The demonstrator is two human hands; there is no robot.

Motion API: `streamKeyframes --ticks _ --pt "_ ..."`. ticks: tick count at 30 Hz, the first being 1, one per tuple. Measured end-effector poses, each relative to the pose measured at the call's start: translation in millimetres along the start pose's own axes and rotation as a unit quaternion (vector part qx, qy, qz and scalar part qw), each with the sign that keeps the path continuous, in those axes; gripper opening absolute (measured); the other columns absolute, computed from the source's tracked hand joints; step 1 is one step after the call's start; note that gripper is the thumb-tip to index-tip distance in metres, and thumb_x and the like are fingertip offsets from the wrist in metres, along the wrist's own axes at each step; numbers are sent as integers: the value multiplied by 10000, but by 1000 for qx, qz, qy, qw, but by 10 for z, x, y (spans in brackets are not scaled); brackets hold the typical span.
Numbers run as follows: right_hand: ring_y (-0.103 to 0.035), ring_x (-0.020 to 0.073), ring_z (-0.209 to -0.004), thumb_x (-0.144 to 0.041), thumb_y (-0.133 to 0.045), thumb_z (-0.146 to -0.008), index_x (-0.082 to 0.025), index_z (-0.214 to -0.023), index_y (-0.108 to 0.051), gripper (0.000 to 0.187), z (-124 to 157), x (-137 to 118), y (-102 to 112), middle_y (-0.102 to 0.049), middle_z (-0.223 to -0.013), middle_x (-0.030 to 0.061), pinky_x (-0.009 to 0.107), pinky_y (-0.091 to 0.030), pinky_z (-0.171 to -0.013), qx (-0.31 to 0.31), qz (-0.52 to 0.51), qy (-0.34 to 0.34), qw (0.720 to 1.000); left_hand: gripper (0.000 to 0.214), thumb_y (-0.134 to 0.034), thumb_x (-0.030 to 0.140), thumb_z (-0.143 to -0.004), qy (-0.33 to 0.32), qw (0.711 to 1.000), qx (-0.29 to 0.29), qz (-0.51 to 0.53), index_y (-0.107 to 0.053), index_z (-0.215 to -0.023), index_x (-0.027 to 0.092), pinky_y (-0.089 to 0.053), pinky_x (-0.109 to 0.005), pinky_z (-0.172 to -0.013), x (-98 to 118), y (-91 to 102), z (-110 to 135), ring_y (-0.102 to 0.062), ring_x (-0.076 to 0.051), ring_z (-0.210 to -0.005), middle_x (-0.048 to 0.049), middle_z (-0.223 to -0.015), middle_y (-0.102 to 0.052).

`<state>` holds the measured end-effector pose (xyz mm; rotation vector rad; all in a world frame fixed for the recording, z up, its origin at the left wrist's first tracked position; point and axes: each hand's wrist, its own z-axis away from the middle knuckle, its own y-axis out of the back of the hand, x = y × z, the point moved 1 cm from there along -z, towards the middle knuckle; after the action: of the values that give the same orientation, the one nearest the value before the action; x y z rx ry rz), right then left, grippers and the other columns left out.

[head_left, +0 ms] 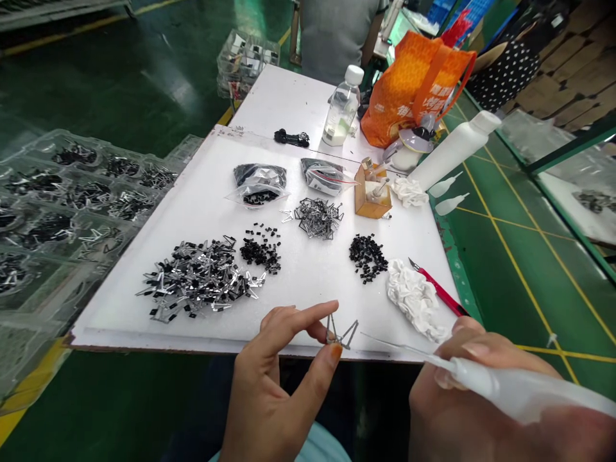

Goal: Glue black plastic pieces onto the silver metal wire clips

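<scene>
Between thumb and fingers, my left hand (289, 378) pinches a small bent metal frame (342, 340) just over the table's front edge. My right hand (481, 391) grips a white squeeze bottle (510, 385) with a long thin nozzle. The nozzle tip points left and ends a little to the right of the metal frame, apart from it. Past my hands lie a heap of metal frames with black pieces (202, 276), a pile of plain metal frames (318, 218) and two piles of small black pieces (368, 256), (260, 251).
Crumpled white cloth (414, 298) and a red craft knife (440, 289) lie at right. Behind stand a wooden box (373, 196), a tall white bottle (452, 151), a clear bottle (342, 109) and an orange bag (414, 90). Clear trays (72, 192) fill the left. A person (337, 38) sits beyond.
</scene>
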<state>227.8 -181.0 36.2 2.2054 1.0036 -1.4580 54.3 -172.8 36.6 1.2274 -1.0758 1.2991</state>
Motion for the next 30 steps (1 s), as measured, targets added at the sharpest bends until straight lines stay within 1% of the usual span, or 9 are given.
streamKeyframes --ticks 2,6,10,13,17,20,24,27,30 --pt "-632 254 -894 -601 -506 -1001 -240 -809 -756 480 -13 -10 15 -624 -751 17 484 -385 -1129 -14 -2 4 1000 315 -731 220 -909 -1 1000 0 -6 -814 -1122 436 -536 -247 -781 3 7 3 -651 -149 -784 31 -818 -665" --pt "-640 251 -961 -593 -508 -1012 -234 -815 -766 483 -15 -11 20 -651 -786 21 463 -389 -1132 -25 -4 12 1000 301 -730 225 -902 17 999 30 5 -824 -1091 440 -532 -234 -800 22 0 15 -626 -139 -777 35 -811 -644" --pt "-641 262 -1020 -604 -533 -1002 -238 -826 -779 475 -7 -18 17 -665 -787 19 449 -402 -1124 -43 -1 18 999 331 -730 225 -909 2 1000 6 -6 -809 -1117 470 -530 -218 -780 26 3 12 -625 -129 -765 43 -818 -652" --pt "-651 248 -989 -600 -517 -1010 -238 -830 -795 491 -25 -2 21 -680 -760 6 435 -394 -1138 -68 -13 23 997 319 -725 224 -918 4 1000 9 -7 -810 -1126 450 -536 -227 -784 23 15 14 -619 -130 -747 37 -824 -656" --pt "-641 217 -829 -579 -507 -1016 -229 -843 -807 492 -51 23 17 -686 -742 -11 429 -402 -1133 -88 -40 23 995 317 -725 221 -916 9 1000 14 -5 -812 -1119 448 -531 -215 -790 26 10 22 -630 -131 -777 36 -834 -658" --pt "-609 215 -748 -548 -500 -1020 -218 -839 -801 482 -42 22 -3 -678 -743 -4 452 -377 -1149 -72 -28 35 996 328 -725 230 -919 8 1000 15 -6 -802 -1124 474 -526 -197 -791 14 15 17 -623 -119 -770 49 -836 -657" --pt "-598 222 -741 -538 -500 -1022 -214 -827 -790 476 -2 5 -46 -658 -731 2 470 -341 -1170 -45 -18 30 998 351 -722 233 -931 -1 1000 -3 -16 -784 -1151 500 -519 -173 -773 -13 26 5 -636 -110 -787 57 -843 -662" --pt "-615 235 -822 -542 -497 -1029 -224 -845 -793 473 29 -16 -58 -641 -745 5 457 -335 -1168 -33 -21 6 999 349 -718 230 -938 -2 1000 -4 -20 -783 -1150 500 -519 -170 -788 -21 21 6 -647 -109 -806 58 -847 -662" --pt "-620 253 -964 -544 -525 -1022 -233 -854 -803 450 46 -38 -40 -651 -781 17 426 -340 -1164 -29 -22 -13 999 357 -716 223 -936 -3 1000 -5 -17 -780 -1156 497 -522 -172 -798 -22 11 7 -657 -111 -820 58 -860 -666"
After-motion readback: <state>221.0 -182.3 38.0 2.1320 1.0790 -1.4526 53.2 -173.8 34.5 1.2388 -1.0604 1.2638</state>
